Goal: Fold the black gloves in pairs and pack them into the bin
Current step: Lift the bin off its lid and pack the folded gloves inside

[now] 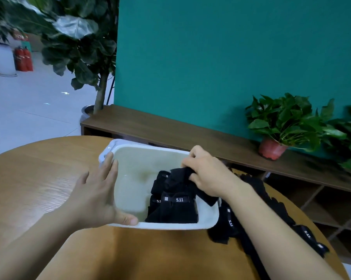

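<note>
White plastic bin on the wooden table, head view. At the bin's left wall the left hand lies spread, fingers straight along the rim and thumb on the near rim; its grip is wide and encloses nothing. Above the bin's right half the right hand has its grip closed round a black glove that hangs into the bin. In the bin's near right corner stand folded gloves, bands reading "5.11". Just outside the bin's right wall, loose gloves lie on the table beneath the right forearm.
</note>
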{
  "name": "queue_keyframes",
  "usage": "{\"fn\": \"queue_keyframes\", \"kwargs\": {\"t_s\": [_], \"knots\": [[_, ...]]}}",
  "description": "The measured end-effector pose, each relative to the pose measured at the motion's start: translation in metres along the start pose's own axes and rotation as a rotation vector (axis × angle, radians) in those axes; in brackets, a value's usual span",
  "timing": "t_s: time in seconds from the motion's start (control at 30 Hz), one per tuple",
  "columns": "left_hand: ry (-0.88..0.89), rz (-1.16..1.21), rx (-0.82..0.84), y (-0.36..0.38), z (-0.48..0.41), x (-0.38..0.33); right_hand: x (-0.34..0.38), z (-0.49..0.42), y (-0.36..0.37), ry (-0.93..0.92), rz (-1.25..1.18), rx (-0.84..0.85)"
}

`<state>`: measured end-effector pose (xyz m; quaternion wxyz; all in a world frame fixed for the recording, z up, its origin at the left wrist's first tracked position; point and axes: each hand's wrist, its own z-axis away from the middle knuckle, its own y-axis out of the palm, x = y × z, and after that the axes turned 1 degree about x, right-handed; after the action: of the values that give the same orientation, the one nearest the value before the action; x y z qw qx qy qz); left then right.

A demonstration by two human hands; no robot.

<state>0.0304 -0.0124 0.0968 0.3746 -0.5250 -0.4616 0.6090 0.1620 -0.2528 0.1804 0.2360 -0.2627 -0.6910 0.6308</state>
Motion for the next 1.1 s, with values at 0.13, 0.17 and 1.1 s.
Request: {"fn": "queue_keyframes", "kwargs": {"t_s": [0.13,0.17,1.1], "knots": [[0.032,0.005,-0.010,0.001,0.001,0.004,0.001,-0.034,0.035,-0.081,0.108,0.060],[0.035,0.002,-0.005,0.001,0.001,0.005,-0.001,-0.039,0.043,-0.086,0.107,0.072],[0.021,-0.043,0.088,-0.003,-0.010,0.007,-0.025,-0.031,0.095,-0.076,-0.040,0.066]]}}
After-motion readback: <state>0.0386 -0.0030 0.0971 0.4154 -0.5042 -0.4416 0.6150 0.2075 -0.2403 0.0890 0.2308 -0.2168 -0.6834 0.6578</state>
